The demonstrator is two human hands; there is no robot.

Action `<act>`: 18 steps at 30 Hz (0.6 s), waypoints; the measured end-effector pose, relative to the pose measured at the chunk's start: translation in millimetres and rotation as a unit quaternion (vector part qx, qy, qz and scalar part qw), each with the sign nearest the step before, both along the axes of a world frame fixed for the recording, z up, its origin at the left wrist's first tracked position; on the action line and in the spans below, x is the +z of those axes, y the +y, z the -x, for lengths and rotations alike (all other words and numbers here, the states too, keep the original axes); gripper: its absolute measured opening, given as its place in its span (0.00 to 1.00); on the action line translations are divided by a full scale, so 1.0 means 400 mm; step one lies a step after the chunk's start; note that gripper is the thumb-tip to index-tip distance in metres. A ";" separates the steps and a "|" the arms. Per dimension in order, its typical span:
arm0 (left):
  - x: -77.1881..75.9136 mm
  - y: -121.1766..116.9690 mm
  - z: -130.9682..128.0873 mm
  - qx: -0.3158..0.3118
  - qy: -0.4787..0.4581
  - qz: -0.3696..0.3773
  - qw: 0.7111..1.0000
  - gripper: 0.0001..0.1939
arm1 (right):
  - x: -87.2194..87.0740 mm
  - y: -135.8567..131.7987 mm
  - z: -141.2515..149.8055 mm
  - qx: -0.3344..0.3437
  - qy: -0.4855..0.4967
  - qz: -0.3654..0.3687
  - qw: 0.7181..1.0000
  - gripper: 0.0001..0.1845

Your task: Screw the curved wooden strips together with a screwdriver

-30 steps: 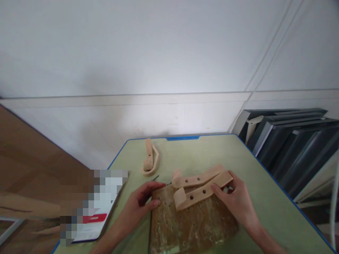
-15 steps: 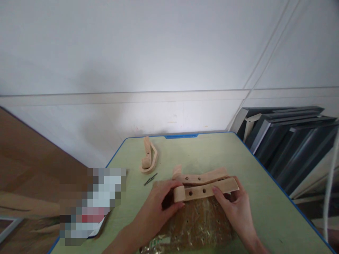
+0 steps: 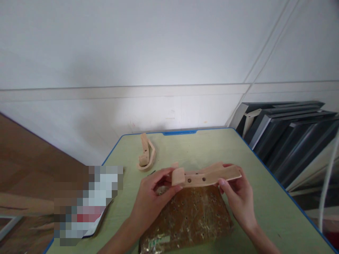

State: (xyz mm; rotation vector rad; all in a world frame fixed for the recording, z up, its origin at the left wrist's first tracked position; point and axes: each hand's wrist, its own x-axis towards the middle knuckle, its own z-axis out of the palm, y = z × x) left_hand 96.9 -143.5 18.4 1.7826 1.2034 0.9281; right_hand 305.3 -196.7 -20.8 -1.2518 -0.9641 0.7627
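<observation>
My left hand (image 3: 155,192) grips the left end of a pale wooden piece (image 3: 197,180) with two dark holes, at its raised block. My right hand (image 3: 237,194) pinches the same piece near its right end, thumb in front and fingers behind. A second wooden piece (image 3: 215,167) lies just behind it, mostly hidden; whether the two are joined I cannot tell. Below the hands is a brown board (image 3: 192,215) with small holes and a shiny, film-like surface. Beyond my left fingers a thin dark pin or bit (image 3: 151,173) shows in part.
Two more wooden parts (image 3: 147,155), one of them curved, sit toward the back left of the green table (image 3: 267,197). A blurred-out flat object (image 3: 91,204) lies at the left edge. Dark panels (image 3: 286,130) lean beside the table on the right, with a white cable (image 3: 328,183) hanging nearby.
Both hands have lifted the front wooden piece up and away from me, so it covers more of the rear piece. More of the brown board shows, and the view has shifted slightly.
</observation>
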 end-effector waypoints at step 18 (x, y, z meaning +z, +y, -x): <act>-0.043 -0.009 0.031 -0.021 0.125 0.005 0.992 0.15 | -0.001 -0.009 0.022 0.006 -0.040 0.059 0.997 0.21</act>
